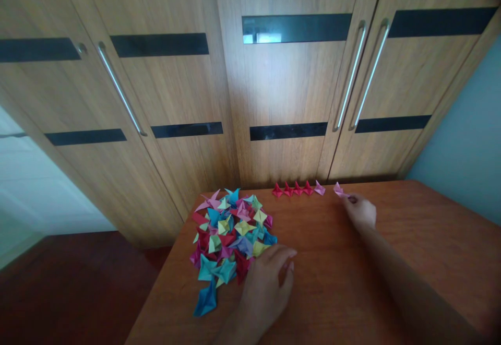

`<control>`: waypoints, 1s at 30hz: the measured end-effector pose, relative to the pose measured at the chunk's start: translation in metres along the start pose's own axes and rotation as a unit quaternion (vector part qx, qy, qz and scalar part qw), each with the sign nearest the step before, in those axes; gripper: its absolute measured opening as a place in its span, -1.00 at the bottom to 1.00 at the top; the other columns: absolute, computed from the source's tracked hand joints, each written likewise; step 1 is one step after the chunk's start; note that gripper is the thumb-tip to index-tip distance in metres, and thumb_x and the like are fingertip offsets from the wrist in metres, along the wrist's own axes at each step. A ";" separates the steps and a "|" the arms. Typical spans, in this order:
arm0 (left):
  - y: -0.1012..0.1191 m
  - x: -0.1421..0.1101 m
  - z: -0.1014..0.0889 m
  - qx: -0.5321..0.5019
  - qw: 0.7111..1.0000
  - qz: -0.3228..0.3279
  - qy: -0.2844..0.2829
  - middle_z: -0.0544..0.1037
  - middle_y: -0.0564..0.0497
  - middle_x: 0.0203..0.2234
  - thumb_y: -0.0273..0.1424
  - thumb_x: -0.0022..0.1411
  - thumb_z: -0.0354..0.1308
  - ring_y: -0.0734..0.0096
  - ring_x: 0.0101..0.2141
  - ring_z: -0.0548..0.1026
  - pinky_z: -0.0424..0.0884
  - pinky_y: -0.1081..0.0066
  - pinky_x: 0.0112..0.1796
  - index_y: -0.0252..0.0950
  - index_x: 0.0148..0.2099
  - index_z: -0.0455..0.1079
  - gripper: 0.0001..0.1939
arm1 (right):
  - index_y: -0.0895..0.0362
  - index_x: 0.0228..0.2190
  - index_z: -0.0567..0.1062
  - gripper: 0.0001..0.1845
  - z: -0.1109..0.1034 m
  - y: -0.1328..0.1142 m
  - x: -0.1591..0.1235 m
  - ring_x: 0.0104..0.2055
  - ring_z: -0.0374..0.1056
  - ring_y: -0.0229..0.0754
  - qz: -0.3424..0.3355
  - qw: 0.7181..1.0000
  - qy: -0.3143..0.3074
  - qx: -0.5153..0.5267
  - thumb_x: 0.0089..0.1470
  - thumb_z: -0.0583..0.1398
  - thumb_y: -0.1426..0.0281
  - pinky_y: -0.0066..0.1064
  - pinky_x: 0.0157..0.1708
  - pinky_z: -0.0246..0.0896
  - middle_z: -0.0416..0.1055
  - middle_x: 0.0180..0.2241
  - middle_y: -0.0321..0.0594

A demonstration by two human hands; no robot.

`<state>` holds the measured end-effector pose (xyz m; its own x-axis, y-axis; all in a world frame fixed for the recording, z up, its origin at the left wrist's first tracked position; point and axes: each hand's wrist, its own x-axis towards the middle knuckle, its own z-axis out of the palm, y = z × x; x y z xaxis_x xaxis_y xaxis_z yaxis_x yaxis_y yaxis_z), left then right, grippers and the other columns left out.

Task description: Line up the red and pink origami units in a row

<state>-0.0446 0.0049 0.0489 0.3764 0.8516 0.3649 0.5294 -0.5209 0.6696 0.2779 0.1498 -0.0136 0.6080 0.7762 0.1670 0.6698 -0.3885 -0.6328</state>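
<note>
A heap of folded paper pieces (229, 233) in teal, red, pink, yellow and purple lies on the wooden table (329, 282). My left hand (266, 287) rests flat beside the heap's right edge, fingers apart, touching the nearest pieces. Along the table's far edge stands a row of several red pieces (293, 189), ending in a pink one (320, 188). My right hand (360, 212) reaches out to the far edge and pinches another pink folded piece (338, 190) just right of that row.
Tall wooden wardrobe doors (282, 99) with metal handles and dark stripes stand right behind the table. A blue wall (465, 141) is at the right. Dark red floor (74, 287) lies to the left of the table.
</note>
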 end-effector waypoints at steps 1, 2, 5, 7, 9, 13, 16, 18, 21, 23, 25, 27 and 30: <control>0.001 0.000 0.000 -0.006 1.000 -0.003 -0.007 0.51 0.00 -0.24 -0.58 0.18 0.00 0.38 -0.21 0.46 0.38 0.39 -0.16 -0.21 -0.13 0.41 -0.72 | 0.09 -0.23 0.52 -0.55 0.003 -0.001 0.003 -0.16 0.39 0.10 0.009 0.999 -0.016 -0.044 0.04 0.06 0.05 -0.23 -0.24 0.24 0.50 -0.24 -0.01; 0.002 -0.001 0.000 -0.012 1.000 -0.007 -0.013 0.51 0.00 -0.25 -0.59 0.17 0.00 0.39 -0.22 0.46 0.38 0.40 -0.17 -0.21 -0.14 0.41 -0.72 | 0.08 -0.20 0.51 -0.53 0.007 -0.002 0.006 -0.15 0.38 0.13 0.017 0.996 -0.031 -0.082 0.05 0.04 0.05 -0.21 -0.25 0.25 0.49 -0.21 0.02; 0.003 -0.002 0.001 -0.025 1.000 -0.006 -0.014 0.51 -0.01 -0.25 -0.59 0.18 -0.01 0.39 -0.22 0.45 0.38 0.40 -0.16 -0.22 -0.14 0.42 -0.72 | 0.09 -0.14 0.49 -0.52 0.016 -0.011 0.013 -0.14 0.39 0.15 0.030 0.986 -0.056 -0.154 0.08 0.00 0.09 -0.17 -0.27 0.27 0.46 -0.18 0.07; 0.004 -0.003 0.002 -0.031 0.999 0.003 -0.014 0.51 -0.02 -0.24 -0.59 0.17 0.00 0.37 -0.20 0.45 0.37 0.39 -0.16 -0.21 -0.13 0.41 -0.71 | 0.11 -0.12 0.48 -0.52 0.020 -0.017 0.016 -0.15 0.39 0.13 0.026 0.982 -0.058 -0.176 0.10 -0.03 0.12 -0.17 -0.26 0.28 0.45 -0.18 0.10; 0.005 -0.004 0.004 -0.041 0.999 0.004 -0.017 0.51 -0.01 -0.26 -0.59 0.16 0.01 0.38 -0.22 0.45 0.37 0.41 -0.17 -0.21 -0.14 0.42 -0.72 | 0.14 -0.11 0.47 -0.51 0.024 -0.021 0.020 -0.15 0.40 0.11 0.023 0.981 -0.058 -0.186 0.12 -0.04 0.14 -0.17 -0.25 0.28 0.45 -0.20 0.12; 0.008 -0.005 0.007 -0.055 0.998 -0.004 -0.034 0.51 0.04 -0.29 -0.60 0.14 0.02 0.44 -0.27 0.46 0.38 0.47 -0.23 -0.18 -0.17 0.41 -0.72 | 0.15 -0.12 0.48 -0.51 0.028 -0.024 0.024 -0.16 0.40 0.11 0.013 0.980 -0.058 -0.190 0.13 -0.04 0.14 -0.15 -0.25 0.29 0.45 -0.20 0.13; 0.010 -0.007 0.009 -0.045 0.998 0.006 -0.050 0.52 0.04 -0.30 -0.59 0.14 0.03 0.43 -0.28 0.47 0.38 0.48 -0.25 -0.18 -0.16 0.40 -0.72 | 0.16 -0.12 0.49 -0.50 0.031 -0.024 0.026 -0.16 0.40 0.12 0.013 0.980 -0.056 -0.192 0.13 -0.05 0.14 -0.15 -0.26 0.29 0.45 -0.21 0.13; 0.010 -0.008 0.009 -0.037 0.998 0.011 -0.055 0.52 0.03 -0.29 -0.59 0.13 0.03 0.40 -0.27 0.47 0.39 0.46 -0.24 -0.18 -0.15 0.40 -0.72 | 0.17 -0.12 0.48 -0.49 0.032 -0.024 0.027 -0.16 0.40 0.13 0.015 0.980 -0.057 -0.192 0.13 -0.04 0.13 -0.15 -0.26 0.29 0.45 -0.22 0.13; 0.010 -0.010 0.010 -0.025 0.998 0.018 -0.061 0.52 0.03 -0.26 -0.60 0.11 0.03 0.39 -0.25 0.47 0.39 0.44 -0.22 -0.17 -0.13 0.39 -0.69 | 0.16 -0.12 0.48 -0.50 0.032 -0.024 0.027 -0.15 0.40 0.15 0.016 0.978 -0.060 -0.197 0.13 -0.04 0.12 -0.14 -0.27 0.30 0.45 -0.23 0.12; 0.009 -0.010 0.010 -0.014 0.998 0.018 -0.066 0.51 0.03 -0.25 -0.59 0.11 0.03 0.38 -0.25 0.46 0.39 0.42 -0.21 -0.16 -0.12 0.39 -0.68 | 0.16 -0.13 0.47 -0.50 0.032 -0.025 0.027 -0.15 0.40 0.15 0.014 0.977 -0.063 -0.203 0.13 -0.05 0.12 -0.12 -0.27 0.30 0.45 -0.22 0.12; 0.010 -0.010 0.011 -0.004 0.997 0.019 -0.070 0.51 0.02 -0.25 -0.59 0.11 0.03 0.36 -0.25 0.46 0.40 0.41 -0.21 -0.17 -0.13 0.39 -0.69 | 0.16 -0.13 0.47 -0.50 0.032 -0.026 0.027 -0.15 0.40 0.14 0.013 0.976 -0.064 -0.209 0.14 -0.05 0.12 -0.12 -0.27 0.30 0.45 -0.21 0.13; 0.011 -0.010 0.010 0.004 0.997 0.021 -0.078 0.51 0.01 -0.25 -0.59 0.11 0.03 0.35 -0.24 0.46 0.40 0.41 -0.22 -0.18 -0.14 0.40 -0.69 | 0.17 -0.13 0.46 -0.50 0.032 -0.027 0.026 -0.15 0.40 0.13 0.010 0.975 -0.065 -0.213 0.14 -0.05 0.12 -0.12 -0.26 0.30 0.44 -0.21 0.13; 0.012 -0.009 0.010 0.010 0.996 0.022 -0.086 0.51 0.01 -0.26 -0.60 0.10 0.03 0.36 -0.25 0.46 0.40 0.41 -0.22 -0.18 -0.14 0.40 -0.69 | 0.18 -0.13 0.45 -0.51 0.033 -0.027 0.024 -0.15 0.40 0.13 0.005 0.975 -0.062 -0.212 0.15 -0.06 0.13 -0.10 -0.25 0.29 0.44 -0.21 0.14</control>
<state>-0.0338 -0.0091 0.0470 0.5226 0.8065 0.2765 0.5237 -0.5596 0.6423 0.2607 0.1955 -0.0173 0.5775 0.8147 0.0526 0.7956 -0.5472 -0.2598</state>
